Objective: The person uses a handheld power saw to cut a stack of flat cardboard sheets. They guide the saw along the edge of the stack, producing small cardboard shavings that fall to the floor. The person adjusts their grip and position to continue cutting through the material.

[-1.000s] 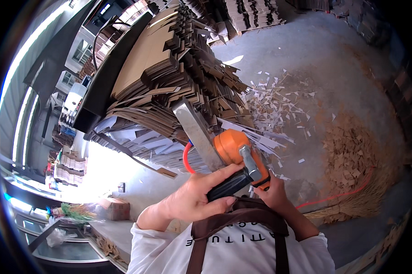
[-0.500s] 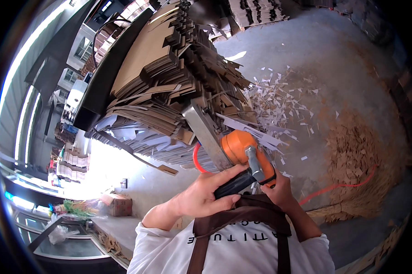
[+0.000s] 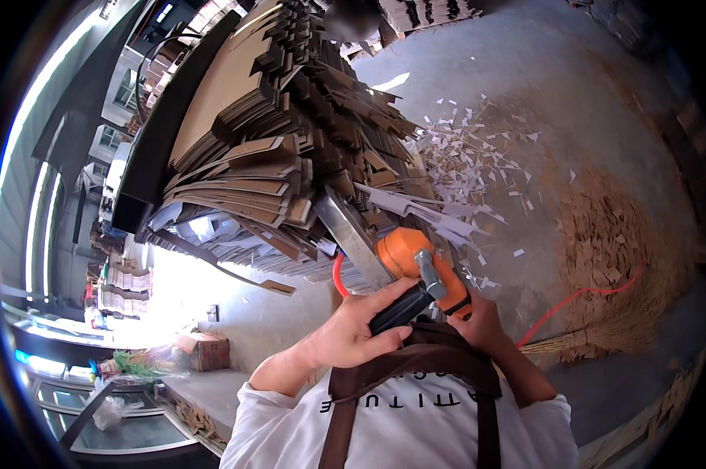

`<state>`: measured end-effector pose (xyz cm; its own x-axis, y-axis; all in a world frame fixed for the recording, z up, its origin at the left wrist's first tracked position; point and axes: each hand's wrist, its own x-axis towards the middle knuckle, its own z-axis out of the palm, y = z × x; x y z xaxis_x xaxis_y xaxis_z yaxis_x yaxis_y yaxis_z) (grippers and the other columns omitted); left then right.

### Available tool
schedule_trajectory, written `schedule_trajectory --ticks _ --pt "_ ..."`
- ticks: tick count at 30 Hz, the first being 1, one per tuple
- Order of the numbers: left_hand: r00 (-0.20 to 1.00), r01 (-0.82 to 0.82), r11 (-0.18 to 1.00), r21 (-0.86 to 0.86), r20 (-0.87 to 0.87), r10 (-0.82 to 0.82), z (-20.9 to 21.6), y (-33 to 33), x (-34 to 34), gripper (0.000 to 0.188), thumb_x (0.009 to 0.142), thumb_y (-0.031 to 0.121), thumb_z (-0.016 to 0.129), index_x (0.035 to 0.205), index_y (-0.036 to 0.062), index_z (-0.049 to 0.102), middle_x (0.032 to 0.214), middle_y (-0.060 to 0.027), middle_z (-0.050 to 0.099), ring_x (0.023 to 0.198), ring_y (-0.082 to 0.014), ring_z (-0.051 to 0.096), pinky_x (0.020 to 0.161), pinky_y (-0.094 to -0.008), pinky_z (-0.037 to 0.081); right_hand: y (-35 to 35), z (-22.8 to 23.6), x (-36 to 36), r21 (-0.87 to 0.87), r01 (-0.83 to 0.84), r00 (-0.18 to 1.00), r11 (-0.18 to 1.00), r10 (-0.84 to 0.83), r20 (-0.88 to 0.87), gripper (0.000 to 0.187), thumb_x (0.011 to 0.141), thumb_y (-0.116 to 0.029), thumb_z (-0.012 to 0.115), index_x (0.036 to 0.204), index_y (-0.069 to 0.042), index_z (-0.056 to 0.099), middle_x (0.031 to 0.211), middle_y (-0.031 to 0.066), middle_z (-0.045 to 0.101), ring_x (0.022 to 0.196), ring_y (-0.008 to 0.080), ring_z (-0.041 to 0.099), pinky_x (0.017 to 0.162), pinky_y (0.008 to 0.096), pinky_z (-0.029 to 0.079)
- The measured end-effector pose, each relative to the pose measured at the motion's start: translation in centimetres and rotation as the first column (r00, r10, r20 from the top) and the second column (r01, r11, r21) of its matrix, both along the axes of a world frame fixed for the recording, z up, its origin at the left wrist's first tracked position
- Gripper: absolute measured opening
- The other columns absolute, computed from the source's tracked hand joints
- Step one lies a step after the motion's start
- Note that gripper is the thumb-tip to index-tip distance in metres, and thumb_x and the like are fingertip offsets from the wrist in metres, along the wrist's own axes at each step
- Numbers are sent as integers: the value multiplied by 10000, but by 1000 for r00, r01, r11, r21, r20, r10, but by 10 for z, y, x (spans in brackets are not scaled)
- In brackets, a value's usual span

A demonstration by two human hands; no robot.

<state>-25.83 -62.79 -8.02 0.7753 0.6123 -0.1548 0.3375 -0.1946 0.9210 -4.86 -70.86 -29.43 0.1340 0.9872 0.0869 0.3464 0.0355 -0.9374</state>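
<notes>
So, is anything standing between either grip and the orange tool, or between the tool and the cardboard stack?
Nothing visible. The left grip holds the black handle of the tool, the right grip its orange end. The metal bar overlaps the stack in view; contact is unclear.

the power tool [image 3: 400, 252] lies between the left grip [image 3: 358, 327] and the right grip [image 3: 478, 319], its far end before the cardboard stack [image 3: 232, 98]. right of the stack, paper scraps [image 3: 466, 160] lie on the floor [image 3: 533, 74]; farther right, a scrap heap [image 3: 599, 227] lies behind a broom [image 3: 595, 340]. a carton [image 3: 211, 352] stands left.
</notes>
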Motion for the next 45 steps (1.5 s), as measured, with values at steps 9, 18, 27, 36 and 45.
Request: schedule_trajectory --ticks 9,18,27,36,45 --pt "999 -35 999 10 7 35 -9 6 0 582 870 39 652 1399 -57 429 872 -32 627 733 -68 555 700 -224 460 7 -8 -4 -32 41 999 999 -42 -26 356 719 -211 747 982 -35 584 761 178 665 739 411 652 658 464 527" --pt "1000 18 998 57 23 -19 -20 -3 -2 590 883 36 636 1420 -39 403 867 -26 600 730 -74 533 701 -223 458 -16 -20 -4 -84 2 1000 996 -1 17 378 703 -222 760 989 -41 591 763 193 657 745 414 651 660 461 526" --pt "995 -97 995 -39 -19 97 -38 4 0 568 893 45 633 1410 -40 413 964 -23 603 775 -71 538 712 -220 452 -5 -27 1 -85 3 1000 996 -1 29 399 717 -232 758 1021 -33 593 775 197 666 748 412 657 662 462 529" --pt "1000 -23 998 -63 -6 23 -43 8 3 582 903 61 636 1430 -25 403 910 -10 615 781 -42 565 724 -217 469 -10 -24 0 -198 31 998 980 -43 -53 387 720 -249 765 969 -6 597 794 214 666 794 418 657 691 458 529" --pt "983 148 989 -10 114 -146 -50 -4 25 667 879 132 630 1469 38 336 1072 -193 658 920 -295 671 806 -355 515 -57 -72 16 -188 61 998 980 -59 17 355 711 -219 779 971 -10 657 743 140 681 702 325 687 678 394 540"
